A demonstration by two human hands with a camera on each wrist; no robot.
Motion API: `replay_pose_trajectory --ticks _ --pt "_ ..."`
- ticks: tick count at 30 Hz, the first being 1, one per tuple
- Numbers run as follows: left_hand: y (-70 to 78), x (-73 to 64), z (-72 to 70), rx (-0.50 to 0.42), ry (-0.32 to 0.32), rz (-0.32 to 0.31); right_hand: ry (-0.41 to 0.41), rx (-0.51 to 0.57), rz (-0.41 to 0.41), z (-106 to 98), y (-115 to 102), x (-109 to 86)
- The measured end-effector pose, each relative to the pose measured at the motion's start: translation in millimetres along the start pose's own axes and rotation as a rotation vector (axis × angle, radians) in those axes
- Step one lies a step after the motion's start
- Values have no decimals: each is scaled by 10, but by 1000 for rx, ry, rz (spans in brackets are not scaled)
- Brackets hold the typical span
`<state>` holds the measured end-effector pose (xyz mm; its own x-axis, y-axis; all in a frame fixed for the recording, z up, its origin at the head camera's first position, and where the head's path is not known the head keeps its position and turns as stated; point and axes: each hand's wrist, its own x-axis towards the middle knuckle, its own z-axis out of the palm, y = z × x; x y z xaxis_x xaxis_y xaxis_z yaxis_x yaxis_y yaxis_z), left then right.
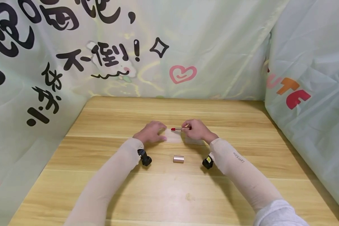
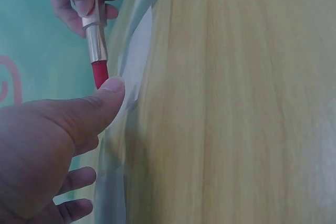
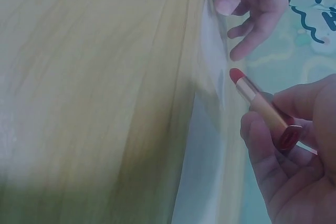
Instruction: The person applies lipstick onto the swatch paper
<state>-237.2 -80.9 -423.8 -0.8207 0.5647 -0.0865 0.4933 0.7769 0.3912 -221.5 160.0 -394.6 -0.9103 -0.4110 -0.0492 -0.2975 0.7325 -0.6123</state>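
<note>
Both arms, in pale sleeves (image 1: 243, 169), reach forward over the wooden table (image 1: 169, 194) and slant inward, so that the left hand (image 1: 151, 131) and right hand (image 1: 197, 129) face each other, a little apart; the left hand's thumb and fingers are spread, with nothing between them, its fingertips beside the left end of a pale sheet (image 1: 173, 137); whether they press on the sheet, I cannot tell; the right hand pinches a lipstick (image 3: 266, 109) by its base, between thumb and fingers.

The lipstick is at the sheet's far side, in the gap between the hands; its long axis runs roughly left to right in the head view, the red tip pointing left at the left hand, the base toward the right palm; whether the tip touches the sheet is unclear.

A short shiny cap (image 1: 178, 159) lies on its side, nearer the person, its long axis also left to right; a printed cloth (image 1: 220, 47) hangs behind the table.
</note>
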Motion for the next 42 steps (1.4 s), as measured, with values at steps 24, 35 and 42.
replay_pose_trajectory --ticks 24,35,42 --pt "97 22 5 56 -24 -28 50 -127 -49 83 15 36" --pt "100 14 20 51 -36 -35 58 -151 -34 94 -24 13" --pt "78 17 20 66 -33 -30 61 -154 -45 84 -31 14"
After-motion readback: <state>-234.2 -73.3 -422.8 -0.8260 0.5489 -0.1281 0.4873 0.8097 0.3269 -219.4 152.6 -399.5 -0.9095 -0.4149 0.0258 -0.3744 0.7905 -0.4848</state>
